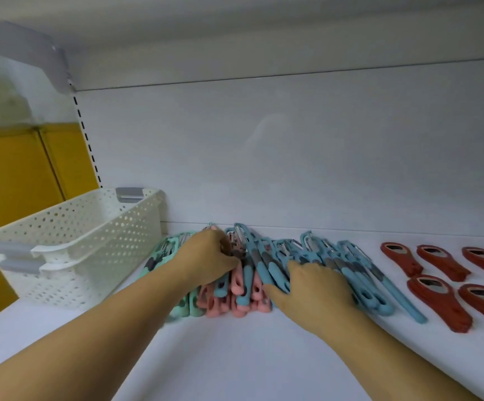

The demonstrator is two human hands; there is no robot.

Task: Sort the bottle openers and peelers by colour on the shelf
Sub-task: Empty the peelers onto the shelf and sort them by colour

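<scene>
Left hand curls round pink peelers; right hand lies flat on blue peelers, blades pointing 11 o'clock, handles 5.

White shelf and back panel, yellow wall at left.

a shop: a white display shelf on a slotted upright, stocked with many identical peelers and red bottle openers.
</scene>
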